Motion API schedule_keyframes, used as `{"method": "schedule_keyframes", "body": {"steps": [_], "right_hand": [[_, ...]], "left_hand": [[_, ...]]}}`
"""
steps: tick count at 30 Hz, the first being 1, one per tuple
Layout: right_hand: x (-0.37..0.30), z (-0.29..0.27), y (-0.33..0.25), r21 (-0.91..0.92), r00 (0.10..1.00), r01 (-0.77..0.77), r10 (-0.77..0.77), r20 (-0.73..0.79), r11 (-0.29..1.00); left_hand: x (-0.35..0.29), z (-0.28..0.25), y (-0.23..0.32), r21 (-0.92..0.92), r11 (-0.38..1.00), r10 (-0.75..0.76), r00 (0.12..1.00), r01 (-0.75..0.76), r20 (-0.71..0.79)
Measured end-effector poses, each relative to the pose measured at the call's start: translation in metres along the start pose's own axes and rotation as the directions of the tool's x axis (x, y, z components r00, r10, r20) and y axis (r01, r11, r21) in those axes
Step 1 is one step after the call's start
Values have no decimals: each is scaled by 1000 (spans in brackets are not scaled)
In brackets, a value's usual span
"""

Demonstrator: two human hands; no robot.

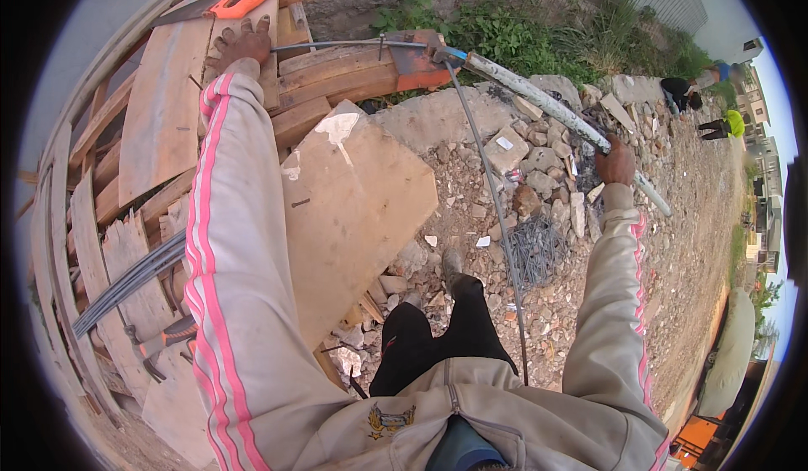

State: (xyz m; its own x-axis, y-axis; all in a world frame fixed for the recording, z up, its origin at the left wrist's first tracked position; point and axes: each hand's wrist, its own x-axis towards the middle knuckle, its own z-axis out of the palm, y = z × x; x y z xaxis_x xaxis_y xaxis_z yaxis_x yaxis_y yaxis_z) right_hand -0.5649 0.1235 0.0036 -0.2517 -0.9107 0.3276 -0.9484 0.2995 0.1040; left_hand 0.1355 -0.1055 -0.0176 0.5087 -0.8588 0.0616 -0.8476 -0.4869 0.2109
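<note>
My right hand is wrapped round a long, pale, worn pipe that slants up to the left. The pipe's blue-tipped end meets a bending spot on an orange-and-grey metal-faced block on the timber. A thin steel rod runs up from near my waist to that spot, where it turns sharply left. Its other stretch reaches my left hand, whose fingers are spread on a plank; the rod's end is hidden at the hand. Just above lies a handsaw with an orange handle.
A bundle of straight rods and a hammer lie on the boards at left. A plywood sheet leans before the timber. Bent rods are heaped on the rubble. Two people are far right, near plants.
</note>
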Motion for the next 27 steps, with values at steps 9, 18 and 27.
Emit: {"method": "schedule_keyframes", "body": {"steps": [9,18,27], "right_hand": [[-79,-19,-18,-15,994,-110,110,-1,994],[-69,-30,-6,10,997,-2,2,80,1000],[-49,-36,2,23,980,82,-85,181,996]], "left_hand": [[4,2,3,-28,1000,5,1000,-5,4],[6,6,0,-84,996,41,999,-39,14],[-8,-3,8,-66,998,19,997,-14,74]]}}
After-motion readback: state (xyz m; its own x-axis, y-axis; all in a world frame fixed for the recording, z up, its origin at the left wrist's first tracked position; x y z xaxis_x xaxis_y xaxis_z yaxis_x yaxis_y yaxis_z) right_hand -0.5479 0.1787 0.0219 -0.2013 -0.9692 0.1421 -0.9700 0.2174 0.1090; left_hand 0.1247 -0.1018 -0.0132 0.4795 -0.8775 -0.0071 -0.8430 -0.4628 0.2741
